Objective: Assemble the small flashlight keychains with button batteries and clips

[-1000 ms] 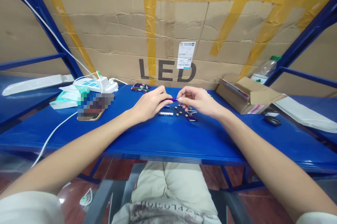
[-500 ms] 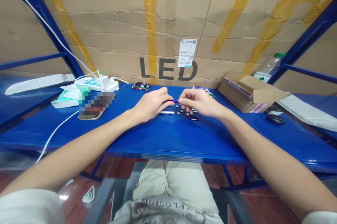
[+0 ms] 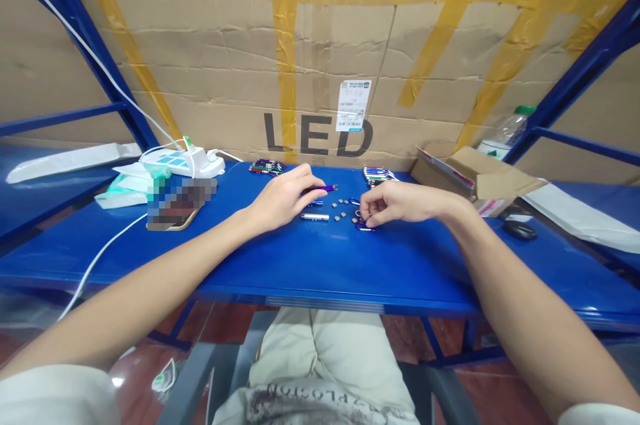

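Note:
Between the thumb and fingers of my left hand (image 3: 285, 200) is a slim purple metal tube (image 3: 326, 188), its narrow end pointing right. A silver tube (image 3: 315, 217) and a partly covered blue tube (image 3: 317, 203) lie on the table beside that hand. My right hand (image 3: 395, 204) reaches down with thumb and fingertips closed on a purple carabiner (image 3: 365, 227) on the tabletop. Several small round button cells (image 3: 337, 217) are scattered between the hands. Other small clips next to the right fingers are partly hidden.
Bundles of coloured tubes lie at the back, one on the left (image 3: 267, 166) and one on the right (image 3: 377, 175). A phone (image 3: 183, 205) and a power strip (image 3: 180, 160) are leftward. An open cardboard box (image 3: 470, 175) and a black mouse (image 3: 520, 229) stand rightward.
My right hand has left the purple tube and moved right and down to the purple carabiner. My left hand still holds the tube, now tilted slightly upward.

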